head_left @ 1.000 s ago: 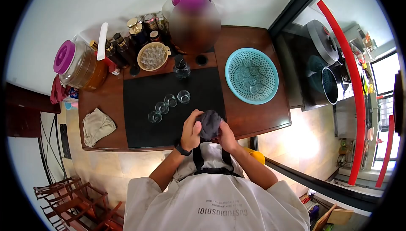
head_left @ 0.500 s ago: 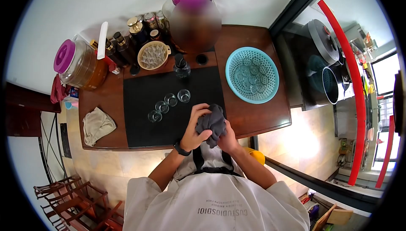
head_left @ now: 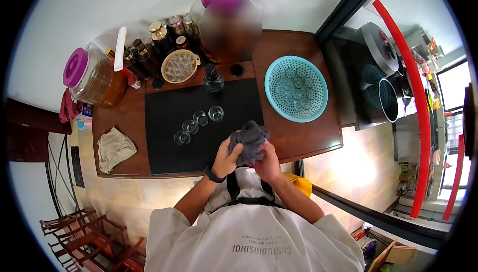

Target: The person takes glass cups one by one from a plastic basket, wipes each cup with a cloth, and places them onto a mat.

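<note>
Left hand (head_left: pixel 227 158) and right hand (head_left: pixel 267 164), both gripping a bunched dark grey cloth (head_left: pixel 247 143) at the near right corner of the black mat (head_left: pixel 167 107); whether the cloth encloses anything cannot be told. Beyond, four small glasses (head_left: pixel 200 118) form a slanting row on the mat, a dark-capped bottle (head_left: pixel 213 81) behind. Right, on the counter (head_left: pixel 308 140): blue colander (head_left: pixel 272 101) containing glassware (head_left: pixel 297 94). Far left: beige cloth (head_left: pixel 115 149).

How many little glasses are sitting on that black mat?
4, in a slanting row: one glass nearest the bottle, a second glass beside it, a third glass next, a fourth glass at the left end. The grey cloth could hide another.
</note>
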`<state>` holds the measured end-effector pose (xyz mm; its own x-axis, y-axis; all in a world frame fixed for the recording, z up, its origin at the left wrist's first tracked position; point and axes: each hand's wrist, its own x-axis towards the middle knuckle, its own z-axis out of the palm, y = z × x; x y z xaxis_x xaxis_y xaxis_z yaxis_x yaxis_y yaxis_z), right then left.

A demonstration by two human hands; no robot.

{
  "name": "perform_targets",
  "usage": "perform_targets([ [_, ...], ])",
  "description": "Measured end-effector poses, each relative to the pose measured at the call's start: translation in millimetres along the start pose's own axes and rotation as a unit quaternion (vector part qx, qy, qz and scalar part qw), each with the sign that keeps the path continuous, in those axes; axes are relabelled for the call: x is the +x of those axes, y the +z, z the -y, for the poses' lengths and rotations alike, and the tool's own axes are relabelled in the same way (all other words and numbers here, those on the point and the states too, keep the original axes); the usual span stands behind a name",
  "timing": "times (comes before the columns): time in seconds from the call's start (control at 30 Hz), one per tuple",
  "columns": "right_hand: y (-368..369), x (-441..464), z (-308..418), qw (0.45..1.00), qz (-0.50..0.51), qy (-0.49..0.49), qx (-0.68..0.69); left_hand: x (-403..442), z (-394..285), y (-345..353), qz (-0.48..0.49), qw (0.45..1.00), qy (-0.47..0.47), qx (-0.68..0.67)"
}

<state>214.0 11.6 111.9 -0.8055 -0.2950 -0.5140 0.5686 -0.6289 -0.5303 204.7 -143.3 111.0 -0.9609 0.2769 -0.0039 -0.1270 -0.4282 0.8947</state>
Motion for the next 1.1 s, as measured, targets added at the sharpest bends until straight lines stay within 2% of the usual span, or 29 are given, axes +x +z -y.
perform_targets([
  [0.07,1,2,0,0.999,0.026,-0.001,0.026,0,-5,8,0.014,1.000,0.020,0.007],
  [0.13,2,5,-2,0.998,0.030,-0.041,0.046,1,-24,28,0.015,0.996,0.092,-0.006],
  [0.27,3,1,1,0.999,0.007,-0.032,0.026,-6,-8,14,0.012,0.999,0.035,-0.040],
  [0.37,-13,2,2,0.998,-0.007,-0.041,-0.045,-8,1,3,0.004,0.995,0.007,-0.098],
  [0.4,-6,-2,10,0.968,0.035,-0.127,-0.213,-8,4,0,-0.042,0.998,0.033,-0.034],
  [0.43,0,-2,19,0.900,0.076,-0.212,-0.373,-4,3,0,-0.086,0.994,0.062,0.030],
  [0.47,9,5,22,0.830,0.078,-0.362,-0.417,-1,1,2,-0.120,0.989,0.062,0.057],
  [0.5,14,3,27,0.830,0.079,-0.362,-0.417,0,2,2,-0.120,0.989,0.062,0.057],
  [0.57,23,-5,39,0.719,0.051,-0.431,-0.543,0,5,1,-0.136,0.990,0.029,0.039],
  [0.63,28,-4,44,0.705,0.058,-0.433,-0.558,-1,11,-3,-0.133,0.990,0.032,0.026],
  [0.7,31,-4,46,0.658,0.084,-0.439,-0.606,-5,12,-7,-0.128,0.991,0.027,0.014],
  [0.77,31,-4,46,0.640,0.092,-0.426,-0.633,-10,7,-12,-0.113,0.992,-0.027,-0.039],
  [0.83,30,0,44,0.562,0.125,-0.477,-0.664,-9,11,-16,-0.102,0.993,-0.023,-0.062],
  [0.9,31,-1,35,0.576,0.128,-0.471,-0.656,-7,10,-19,-0.078,0.992,-0.102,-0.012],
  [1.07,33,-3,28,0.605,0.107,-0.460,-0.641,0,8,-16,-0.106,0.992,-0.030,0.053],
  [1.1,32,-4,28,0.614,0.094,-0.431,-0.655,2,3,-13,-0.125,0.985,0.003,0.118],
])
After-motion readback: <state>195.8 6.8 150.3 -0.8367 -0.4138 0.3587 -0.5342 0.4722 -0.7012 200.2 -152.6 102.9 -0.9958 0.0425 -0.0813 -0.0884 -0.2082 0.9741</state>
